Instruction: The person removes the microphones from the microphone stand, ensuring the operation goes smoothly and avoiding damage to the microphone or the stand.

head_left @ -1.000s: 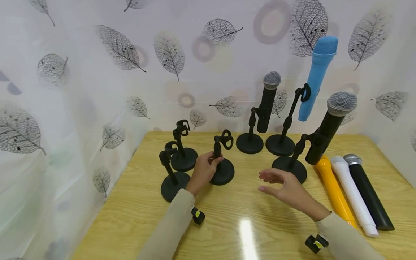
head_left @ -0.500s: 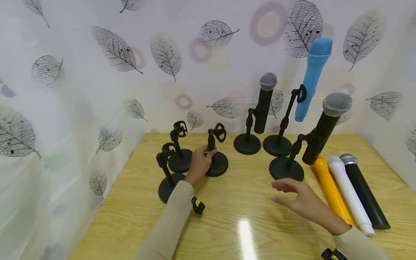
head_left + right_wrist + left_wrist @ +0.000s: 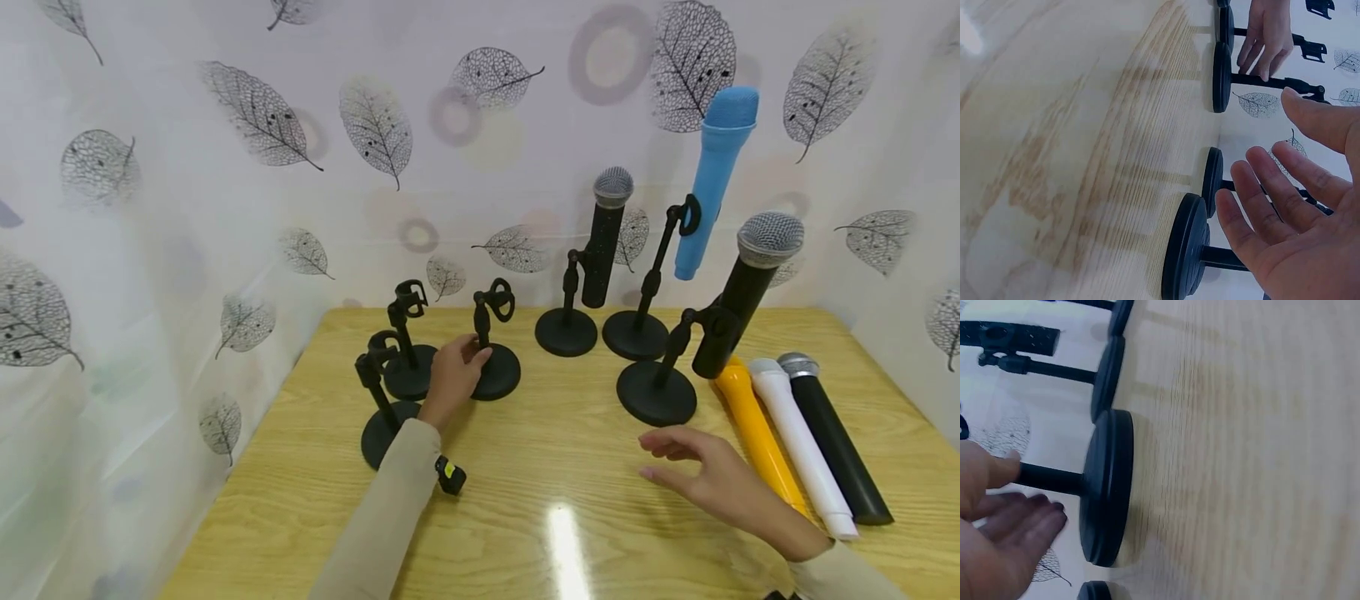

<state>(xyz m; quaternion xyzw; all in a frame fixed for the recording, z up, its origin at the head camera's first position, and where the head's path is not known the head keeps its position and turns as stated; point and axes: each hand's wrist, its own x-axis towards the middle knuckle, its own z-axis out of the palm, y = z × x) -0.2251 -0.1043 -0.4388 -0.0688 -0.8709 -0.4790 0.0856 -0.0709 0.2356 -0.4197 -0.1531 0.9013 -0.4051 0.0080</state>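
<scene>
My left hand [image 3: 454, 373] is at the post of a black microphone stand [image 3: 497, 372], its thumb and a finger pinching the post while the other fingers lie loosely below. The stand's round base [image 3: 1107, 487] rests on the table, and its clip holds nothing. My right hand [image 3: 708, 475] hovers over the table in front of another stand's base [image 3: 656, 393], its fingers spread and relaxed and touching nothing. That stand holds a black microphone [image 3: 742, 292] with a silver head. Behind it, two more stands hold a blue microphone [image 3: 716, 179] and a black one [image 3: 604, 237].
Left of my left hand stand two more microphone stands [image 3: 408, 371] [image 3: 386, 425] with vacant clips. On the right lie an orange microphone [image 3: 761, 442], a white microphone [image 3: 804, 450] and a black microphone [image 3: 836, 442]. A leaf-patterned curtain [image 3: 480, 167] borders the wooden table [image 3: 525, 517].
My left hand has moved its microphone stand back and slightly left, nearer the rear row. My right hand has drawn back toward the right and the front.
</scene>
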